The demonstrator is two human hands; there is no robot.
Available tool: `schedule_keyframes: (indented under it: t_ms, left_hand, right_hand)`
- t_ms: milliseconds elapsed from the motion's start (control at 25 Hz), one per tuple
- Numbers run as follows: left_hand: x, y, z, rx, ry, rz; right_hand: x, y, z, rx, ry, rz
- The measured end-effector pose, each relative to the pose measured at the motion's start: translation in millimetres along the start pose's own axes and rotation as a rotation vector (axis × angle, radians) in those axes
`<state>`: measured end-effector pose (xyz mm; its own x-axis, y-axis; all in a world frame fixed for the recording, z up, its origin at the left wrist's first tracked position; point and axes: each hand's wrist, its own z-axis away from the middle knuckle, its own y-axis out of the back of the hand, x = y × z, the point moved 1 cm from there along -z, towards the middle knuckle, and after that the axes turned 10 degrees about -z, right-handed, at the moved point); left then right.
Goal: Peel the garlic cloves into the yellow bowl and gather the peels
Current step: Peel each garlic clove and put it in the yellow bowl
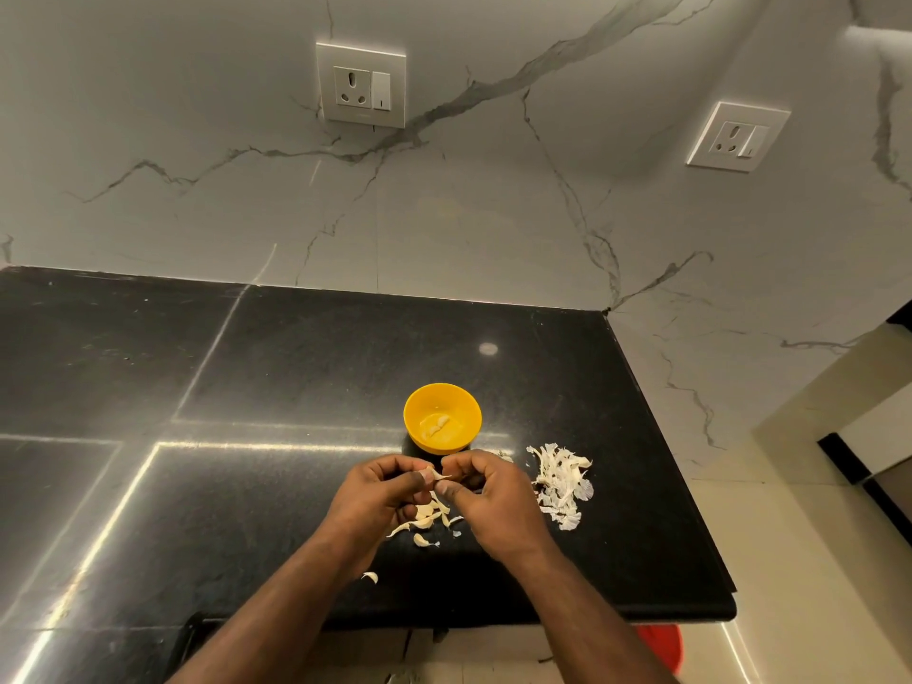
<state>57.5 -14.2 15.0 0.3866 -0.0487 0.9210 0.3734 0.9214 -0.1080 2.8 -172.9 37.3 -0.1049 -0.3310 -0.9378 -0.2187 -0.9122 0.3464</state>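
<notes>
Watching the head cam feed here. Closest to me, at the bottom right under the counter lip, there's a bit of something red (661,646), can't tell what it is. On the black counter (247,510) just ahead of that, one loose clove (370,577) sits on its own beside the left forearm.

Both hands are up together over the counter. Left hand (380,491) has its fingers curled in, pinching a clove (437,476) from its side. Right hand (486,496) is doing the same from the other side, thumb and fingertips nipped on that same clove or its skin, I can't tell which. So both are grasping it, neither is loose.

Right under the hands there's a small scatter of cloves and skin bits (427,518), partly hidden by the fingers. Off to the right, near the counter edge, is a pile of peels (562,486), white and papery, sitting just beside the right hand.

Just past the hands is the yellow bowl (441,418), upright, with a few peeled cloves (439,426) lying in the bottom.

Behind it the counter runs back to a marble wall (493,214) with two sockets, one (361,85) up the middle and another (738,136) off right.
</notes>
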Motion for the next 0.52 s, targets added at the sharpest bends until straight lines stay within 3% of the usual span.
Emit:
schedule_keyframes:
  t_ms: [160, 520]
  left_hand:
    - [-0.8, 1.1, 0.5, -0.013, 0.004, 0.011]
    - [0.4, 5.5, 0.4, -0.094, -0.004, 0.052]
  right_hand:
    - [-1.7, -2.6, 0.9, 0.029, 0.036, 0.066]
    - [-4.2, -4.5, -1.4, -0.052, -0.271, -0.363]
